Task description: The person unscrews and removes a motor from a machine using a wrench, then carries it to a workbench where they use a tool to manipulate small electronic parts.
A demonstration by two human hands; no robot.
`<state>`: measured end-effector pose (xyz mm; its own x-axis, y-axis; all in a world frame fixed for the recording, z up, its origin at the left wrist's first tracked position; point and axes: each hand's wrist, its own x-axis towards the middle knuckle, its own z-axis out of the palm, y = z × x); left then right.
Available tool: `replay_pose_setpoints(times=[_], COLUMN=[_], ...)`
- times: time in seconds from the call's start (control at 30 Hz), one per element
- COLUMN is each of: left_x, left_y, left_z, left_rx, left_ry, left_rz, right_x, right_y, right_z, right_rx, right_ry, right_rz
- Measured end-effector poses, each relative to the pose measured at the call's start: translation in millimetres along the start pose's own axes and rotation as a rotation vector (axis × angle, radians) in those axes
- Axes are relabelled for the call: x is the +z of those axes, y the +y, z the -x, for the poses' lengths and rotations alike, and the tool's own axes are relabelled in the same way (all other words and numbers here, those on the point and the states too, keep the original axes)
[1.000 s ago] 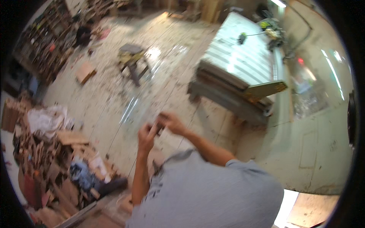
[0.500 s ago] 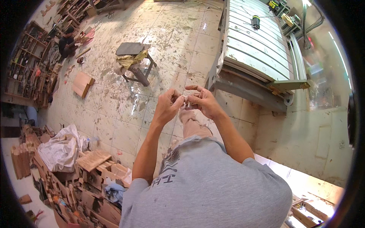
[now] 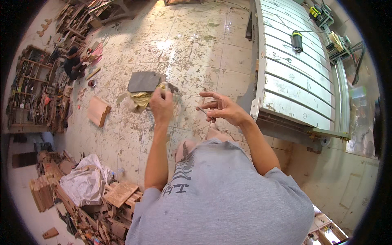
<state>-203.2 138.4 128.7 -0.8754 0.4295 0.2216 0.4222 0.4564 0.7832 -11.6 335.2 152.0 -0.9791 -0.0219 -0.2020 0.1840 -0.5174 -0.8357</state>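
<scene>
My left hand (image 3: 162, 107) is raised in front of the stool, its fingers pinched together around something small and pale that I cannot make out. Behind that hand is the stool (image 3: 143, 81) with a flat dark seat, and a yellowish cloth (image 3: 139, 101) hangs at its near side. To the right, apart from the left hand, my right hand (image 3: 225, 109) grips a thin metal rod (image 3: 201, 111) between thumb and fingers. Some of its other fingers stretch out to the left.
A long slatted machine bed (image 3: 290, 83) stands at the right, with a black cylinder (image 3: 297, 41) on it. On the floor at left lies a wooden block (image 3: 98, 111). Wood scraps and a white sheet (image 3: 85, 179) fill the lower left. Another person (image 3: 73, 63) crouches far left.
My hands, together before, have parted. The left has moved left toward the stool; the right keeps the thin rod. The whole view has shifted, with the machine bed further right.
</scene>
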Motion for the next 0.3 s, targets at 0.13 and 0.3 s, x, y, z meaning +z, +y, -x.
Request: replay_pose_setpoints(times=[0.13, 0.3], left_x=[31, 102], left_y=[17, 27], left_z=[-74, -149], left_rx=[-0.005, 0.043], left_ry=[-0.277, -0.614], left_rz=[-0.071, 0.239], right_x=[-38, -86], right_y=[-38, -57], right_z=[-21, -56], right_rx=[-0.043, -0.138], right_ry=[0.122, 0.318], right_rz=[0.004, 0.027])
